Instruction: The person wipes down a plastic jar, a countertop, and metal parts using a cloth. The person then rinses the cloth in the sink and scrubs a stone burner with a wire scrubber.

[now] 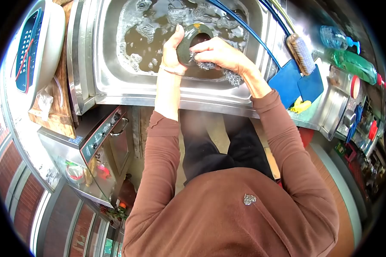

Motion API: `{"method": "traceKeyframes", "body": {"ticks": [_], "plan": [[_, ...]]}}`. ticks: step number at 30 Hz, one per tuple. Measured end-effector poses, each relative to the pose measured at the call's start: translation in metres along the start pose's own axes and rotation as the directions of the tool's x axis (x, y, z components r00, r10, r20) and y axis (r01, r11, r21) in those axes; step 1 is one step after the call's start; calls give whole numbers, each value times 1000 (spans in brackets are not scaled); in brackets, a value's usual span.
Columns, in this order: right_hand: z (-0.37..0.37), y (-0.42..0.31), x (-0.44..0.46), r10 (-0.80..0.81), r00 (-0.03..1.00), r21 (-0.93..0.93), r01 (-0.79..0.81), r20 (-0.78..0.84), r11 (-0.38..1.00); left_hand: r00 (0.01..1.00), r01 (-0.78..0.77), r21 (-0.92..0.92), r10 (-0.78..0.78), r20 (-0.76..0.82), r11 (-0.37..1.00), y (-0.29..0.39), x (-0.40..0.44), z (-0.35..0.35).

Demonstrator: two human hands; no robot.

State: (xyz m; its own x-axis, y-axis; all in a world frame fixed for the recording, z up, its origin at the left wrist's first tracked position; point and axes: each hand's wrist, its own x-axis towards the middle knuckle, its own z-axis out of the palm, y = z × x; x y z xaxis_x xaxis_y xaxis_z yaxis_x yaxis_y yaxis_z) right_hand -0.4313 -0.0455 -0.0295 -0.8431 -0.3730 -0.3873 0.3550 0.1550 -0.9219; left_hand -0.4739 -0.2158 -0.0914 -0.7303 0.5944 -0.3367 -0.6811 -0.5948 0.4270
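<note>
My left hand (173,53) grips a dark grey-green round vessel (184,48) by its outer side, thumb up along it. Its dark round mouth faces up toward me, and whether it is a jar or a pot I cannot tell. Closed around a steel wool scourer (233,78), my right hand (218,52) presses part of it to the vessel's rim. A loose end of the wool hangs below the right wrist. Both hands are above a stainless steel sink (109,79) with murky, foamy water (146,47) in it.
Blue long-handled scrapers (287,83), a scrub brush (301,53) and a yellow cloth (301,105) lie right of the sink. Bottles, including a green one (354,65), stand beyond. At left, a white basin (51,47) rests on a wooden board (58,115) above a steel appliance (94,145).
</note>
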Motion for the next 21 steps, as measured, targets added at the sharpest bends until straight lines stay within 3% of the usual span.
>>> {"method": "traceKeyframes", "body": {"ticks": [3,4,7,8,11,12,13,15,18,21], "plan": [[-8,26,16,-188,962,-311,244,199,919,998,53,66,-51,-35,996,-10,5,-11],[-5,16,10,-222,961,-427,273,166,862,997,69,28,-68,-33,997,-7,5,-9],[4,5,1,-148,989,-826,106,28,553,994,98,-53,-100,-33,994,1,2,-1],[4,18,0,-254,966,-869,90,-43,487,990,95,-67,-101,-94,993,1,5,3],[6,26,-14,-455,734,-629,49,-504,776,991,123,-143,-128,-26,982,13,3,4],[7,27,-19,-220,730,-353,-31,-647,935,987,155,-140,-158,-15,978,15,1,8],[8,33,-21,-241,659,-317,5,-712,949,986,161,-129,-165,-17,978,13,0,7],[13,39,-33,96,682,77,-58,-725,995,983,179,-99,-181,-12,979,12,4,4],[18,54,-41,253,682,338,-9,-686,941,977,178,-43,-182,-107,983,11,6,2],[17,70,-36,237,693,322,-7,-681,947,964,196,24,-187,-191,980,11,11,-9]]}}
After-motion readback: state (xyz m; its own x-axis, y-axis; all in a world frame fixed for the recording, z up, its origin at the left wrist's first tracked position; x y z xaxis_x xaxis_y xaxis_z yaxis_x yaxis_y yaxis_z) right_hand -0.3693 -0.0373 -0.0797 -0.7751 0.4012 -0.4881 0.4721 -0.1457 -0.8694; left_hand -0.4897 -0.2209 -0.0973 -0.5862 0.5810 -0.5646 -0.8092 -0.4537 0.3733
